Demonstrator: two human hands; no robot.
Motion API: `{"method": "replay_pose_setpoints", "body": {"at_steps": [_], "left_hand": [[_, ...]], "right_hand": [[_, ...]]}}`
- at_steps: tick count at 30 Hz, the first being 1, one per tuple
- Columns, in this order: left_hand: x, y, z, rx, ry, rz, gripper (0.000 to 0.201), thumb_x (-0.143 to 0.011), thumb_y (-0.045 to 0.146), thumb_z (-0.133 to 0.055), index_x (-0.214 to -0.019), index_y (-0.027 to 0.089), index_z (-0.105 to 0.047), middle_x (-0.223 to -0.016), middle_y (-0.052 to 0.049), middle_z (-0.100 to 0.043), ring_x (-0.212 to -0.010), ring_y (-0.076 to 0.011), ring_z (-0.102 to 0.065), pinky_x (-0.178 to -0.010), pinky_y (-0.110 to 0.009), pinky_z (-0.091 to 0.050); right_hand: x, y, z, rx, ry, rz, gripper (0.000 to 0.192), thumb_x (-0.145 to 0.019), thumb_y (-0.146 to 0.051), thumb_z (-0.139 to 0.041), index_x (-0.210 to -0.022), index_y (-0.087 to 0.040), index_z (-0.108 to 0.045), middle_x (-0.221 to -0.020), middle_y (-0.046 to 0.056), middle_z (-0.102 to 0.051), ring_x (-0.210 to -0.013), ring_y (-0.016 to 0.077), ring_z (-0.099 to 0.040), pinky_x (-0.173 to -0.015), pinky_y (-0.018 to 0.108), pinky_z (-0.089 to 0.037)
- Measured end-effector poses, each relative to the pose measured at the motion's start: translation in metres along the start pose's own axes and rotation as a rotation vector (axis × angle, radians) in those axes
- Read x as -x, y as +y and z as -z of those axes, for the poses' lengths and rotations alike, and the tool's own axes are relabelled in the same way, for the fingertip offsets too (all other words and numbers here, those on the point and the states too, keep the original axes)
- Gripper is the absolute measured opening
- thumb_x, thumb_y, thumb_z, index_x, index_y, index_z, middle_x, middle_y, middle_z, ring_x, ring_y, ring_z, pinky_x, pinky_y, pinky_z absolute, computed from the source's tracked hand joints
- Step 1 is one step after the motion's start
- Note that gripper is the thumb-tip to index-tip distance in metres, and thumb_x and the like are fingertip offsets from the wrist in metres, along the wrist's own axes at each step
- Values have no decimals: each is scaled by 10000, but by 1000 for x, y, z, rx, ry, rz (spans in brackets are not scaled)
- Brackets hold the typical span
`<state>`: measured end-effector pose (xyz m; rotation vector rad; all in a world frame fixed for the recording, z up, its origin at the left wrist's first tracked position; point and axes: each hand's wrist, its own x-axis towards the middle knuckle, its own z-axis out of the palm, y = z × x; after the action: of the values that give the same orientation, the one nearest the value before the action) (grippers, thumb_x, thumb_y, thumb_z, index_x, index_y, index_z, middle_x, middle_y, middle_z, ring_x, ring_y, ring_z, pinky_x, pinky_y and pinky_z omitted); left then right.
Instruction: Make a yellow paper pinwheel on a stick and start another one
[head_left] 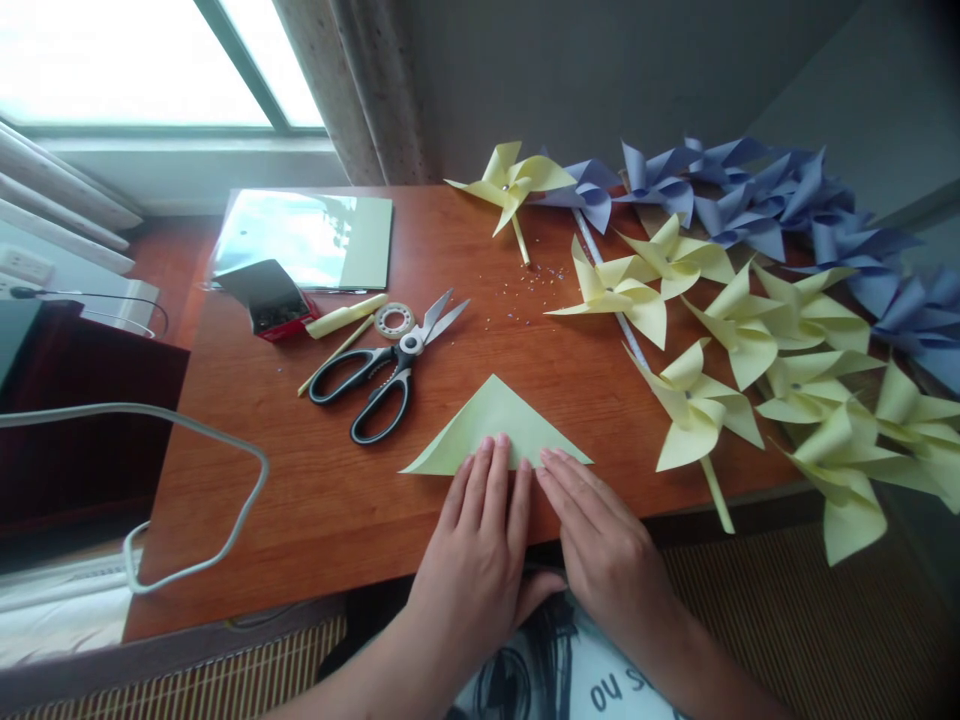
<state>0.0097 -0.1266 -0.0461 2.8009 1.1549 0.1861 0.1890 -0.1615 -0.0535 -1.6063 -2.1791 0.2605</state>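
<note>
A light green sheet of paper (491, 415), folded into a triangle, lies on the wooden table in front of me with its tip pointing away. My left hand (480, 530) rests on the paper's near edge, fingers stretched out and pressing down. Beside it, my right hand (600, 530) lays its extended fingertips on the right part of the same fold. Neither hand grasps anything. To the left of the paper lie open scissors (397, 365) with black and grey handles, close to a small roll of tape (394, 320).
Several yellow paper pinwheels (694, 405) and blue ones (739, 210) cover the table's right side. At the back left are a packet of paper (304, 240), a small open box (274, 305) and rolled yellow paper sticks (345, 318). A white cable (259, 480) crosses the left edge.
</note>
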Motion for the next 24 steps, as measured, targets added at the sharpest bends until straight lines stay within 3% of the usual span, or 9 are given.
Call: {"method": "replay_pose_setpoints", "body": {"at_steps": [5, 14, 20, 24], "left_hand": [[19, -24, 10, -28, -3, -35, 956, -907, 720, -478, -1520, -10, -409, -1612, -279, -351, -1519, -416, -296, -1237, -477, -195], [67, -63, 21, -164, 30, 58, 918, -959, 661, -440, -1562, -19, -313, -1616, -260, -359, -1491, -391, -362, -1235, -490, -240], [74, -68, 30, -149, 52, 118, 852, -979, 591, -458, -1576, 6, -295, -1600, -255, -392, -1474, -407, -383, -1221, -556, -277], [59, -57, 35, -83, 171, 186, 716, -938, 325, -637, -1542, 45, -376, -1554, -237, -467, -1454, -382, -421, -1206, -529, -329]], "right_hand": [[1, 0, 2, 39, -29, 2, 579, -939, -15, -416, -1505, -122, -478, -1489, 115, -584, -1409, 259, -524, -1171, 471, -500], [-5, -1, 7, 42, -31, 0, 469, -933, -30, -482, -1382, -83, -604, -1433, 130, -632, -1353, 262, -578, -1153, 445, -522], [-11, -2, 9, 14, 6, -19, 411, -942, -35, -520, -1331, -104, -632, -1350, 125, -685, -1276, 258, -623, -1128, 438, -535], [-29, 2, 12, -49, 79, -50, 294, -959, -77, -550, -1221, -140, -669, -1196, 111, -742, -1137, 247, -672, -1042, 435, -580]]}}
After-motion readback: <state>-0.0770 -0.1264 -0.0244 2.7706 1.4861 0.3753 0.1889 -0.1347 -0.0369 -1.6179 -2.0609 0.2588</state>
